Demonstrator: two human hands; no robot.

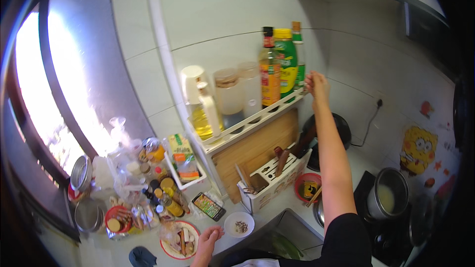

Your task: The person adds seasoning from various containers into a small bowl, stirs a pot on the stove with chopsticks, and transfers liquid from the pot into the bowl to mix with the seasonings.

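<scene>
My right hand is raised at the right end of the rack's upper shelf, its fingers bent close beside a clear bottle with a green label. Whether they touch the bottle is unclear. Left of that bottle stand a green squeeze bottle with a yellow cap and a dark-capped bottle with an orange label. Low down, my left hand is loosely bent with nothing visible in it. It lies between a white bowl holding small dark pieces and a red-rimmed plate of food pieces.
An oil jug and clear jars share the shelf. Below are a wooden cutting board and a knife holder. A phone, several condiment bottles, a sink, a red bowl and a pot on the stove surround the work area.
</scene>
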